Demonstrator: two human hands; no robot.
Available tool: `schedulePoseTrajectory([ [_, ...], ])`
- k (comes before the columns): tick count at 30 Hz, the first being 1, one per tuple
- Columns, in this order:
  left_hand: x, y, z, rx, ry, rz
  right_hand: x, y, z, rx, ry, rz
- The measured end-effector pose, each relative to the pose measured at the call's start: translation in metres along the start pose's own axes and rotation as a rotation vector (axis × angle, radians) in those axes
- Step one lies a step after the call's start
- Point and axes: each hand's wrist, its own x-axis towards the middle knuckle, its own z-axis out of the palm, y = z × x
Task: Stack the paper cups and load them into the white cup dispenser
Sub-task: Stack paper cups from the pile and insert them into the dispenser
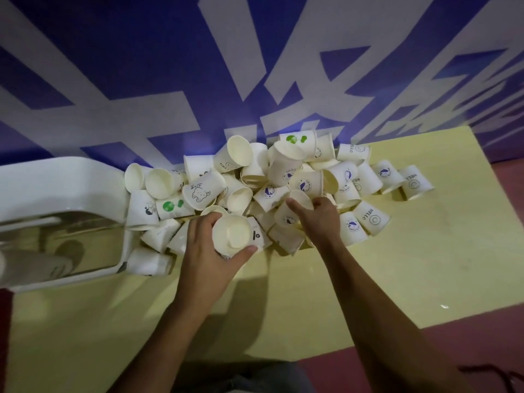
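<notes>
A heap of several white paper cups (286, 165) with small printed logos lies scattered on the pale yellow table (411, 265) against the wall. My left hand (209, 256) grips one cup (231, 235), mouth up, at the near edge of the heap. My right hand (317, 219) reaches into the heap, its fingers and thumb pinching the rim of another cup (295, 207) that lies on its side. The white cup dispenser (56, 188) lies at the left of the table, with its clear window facing up; a cup stack shows dimly inside.
A blue wall with large white lettering (255, 66) stands right behind the heap. Loose cups (415, 181) trail off to the right. The table's front edge borders a dark red floor (453, 350) at the lower right.
</notes>
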Motion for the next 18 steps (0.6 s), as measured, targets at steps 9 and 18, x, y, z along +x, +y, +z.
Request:
schedulePoseTrajectory([
  [9, 0.002, -0.014, -0.016, -0.004, 0.014, 0.012, -0.064, -0.018, -0.008, -0.009, 0.147, -0.294],
  [18, -0.009, -0.05, -0.067, -0.059, 0.011, 0.013, -0.151, -0.047, 0.025, 0.009, 0.084, -0.56],
])
